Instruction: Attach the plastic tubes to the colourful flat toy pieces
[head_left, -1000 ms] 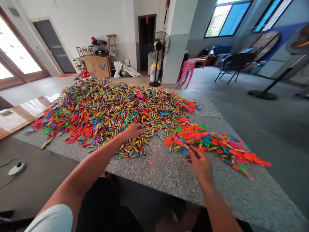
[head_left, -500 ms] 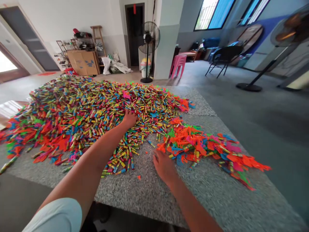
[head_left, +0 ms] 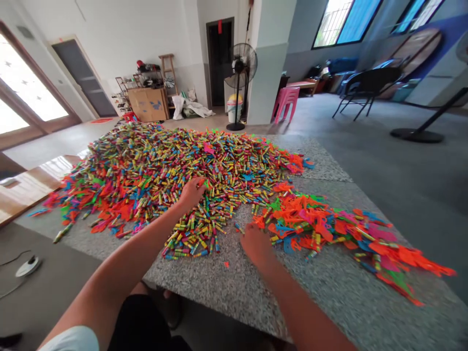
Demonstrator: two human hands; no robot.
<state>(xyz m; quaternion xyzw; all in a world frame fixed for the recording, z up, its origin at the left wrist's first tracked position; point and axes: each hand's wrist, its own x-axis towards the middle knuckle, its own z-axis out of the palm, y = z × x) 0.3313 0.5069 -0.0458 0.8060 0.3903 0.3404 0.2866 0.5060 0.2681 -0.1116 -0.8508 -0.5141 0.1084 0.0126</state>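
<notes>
A huge heap of small multicoloured tubes (head_left: 157,161) covers the speckled stone table (head_left: 329,297). My left hand (head_left: 190,193) reaches into the heap's near edge, fingers curled down among the tubes; what they hold is hidden. My right hand (head_left: 255,243) rests on the table with fingers curled, touching the left end of a smaller pile of flat orange, pink and blue plastic pieces (head_left: 329,229). What is under its fingers is hidden.
A standing fan (head_left: 241,68), a pink plastic chair (head_left: 285,102) and a black chair (head_left: 365,87) stand beyond the table. A second fan's black base (head_left: 417,135) is at right. Cardboard boxes and shelves (head_left: 148,100) line the back wall. A brown table (head_left: 25,185) adjoins at left.
My left hand stays in the tube heap and has drawn slightly nearer. My right hand has moved left from the flat pieces' front edge to the pile's left end.
</notes>
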